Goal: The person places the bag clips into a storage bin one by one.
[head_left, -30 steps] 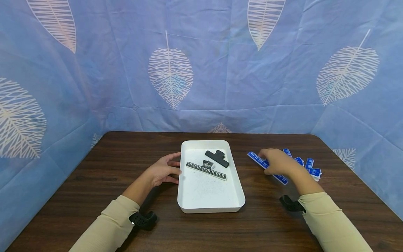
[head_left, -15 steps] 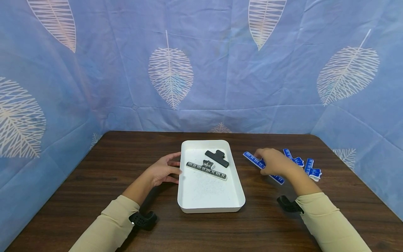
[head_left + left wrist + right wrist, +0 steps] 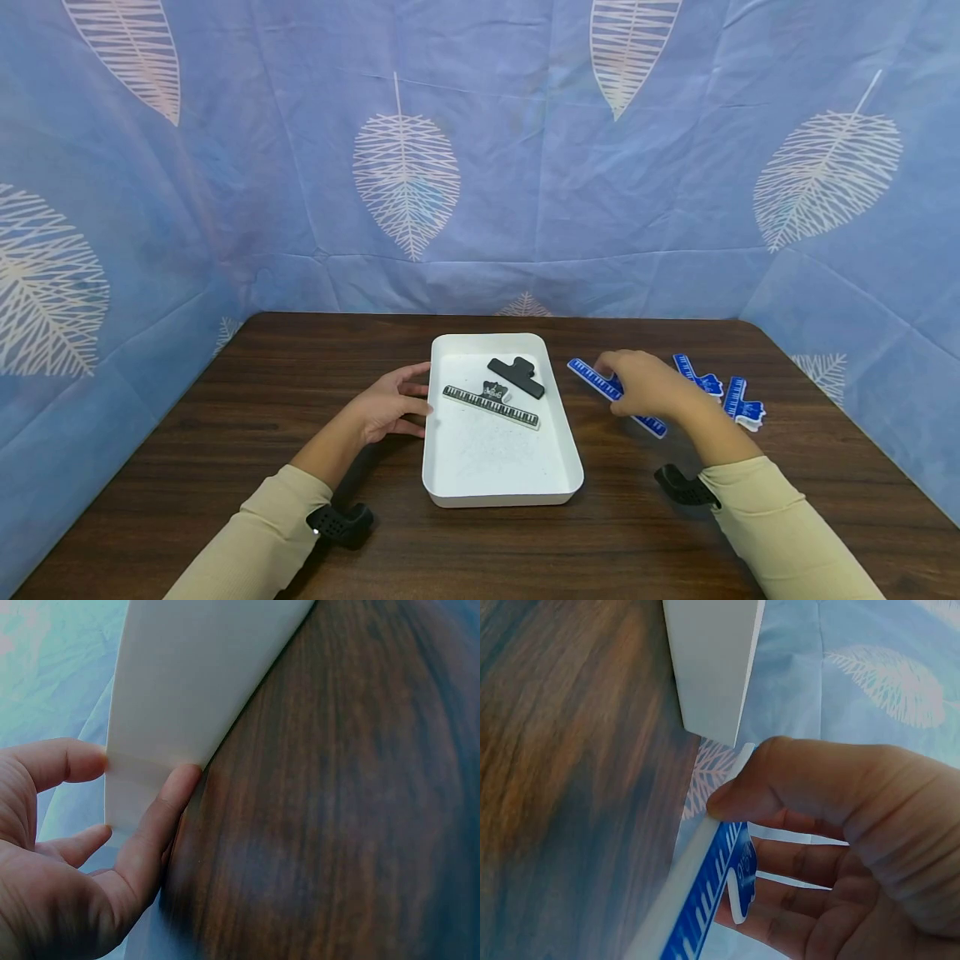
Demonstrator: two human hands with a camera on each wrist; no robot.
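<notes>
My right hand (image 3: 648, 385) pinches a long blue clip (image 3: 592, 377) printed with piano keys, to the right of the white tray (image 3: 498, 471). Close up in the right wrist view, the thumb lies on the white edge of the clip, with the other fingers behind it near its blue handle. Fingertips of my left hand (image 3: 386, 408) rest against the tray's left wall, fingers spread and fairly straight. Inside the tray are a black clip (image 3: 517, 377) and a black-and-white clip (image 3: 491, 407) with a piano-key pattern.
Two smaller spots of blue lie beyond my right hand: one blue clip (image 3: 697, 377) and another blue clip (image 3: 742, 406). All stands on a dark wooden table (image 3: 315, 358). A blue cloth with leaf prints (image 3: 487, 183) hangs behind.
My right hand has moved left toward the tray, carrying the blue clip with it. The left hand, the tray and the clips inside have stayed in place.
</notes>
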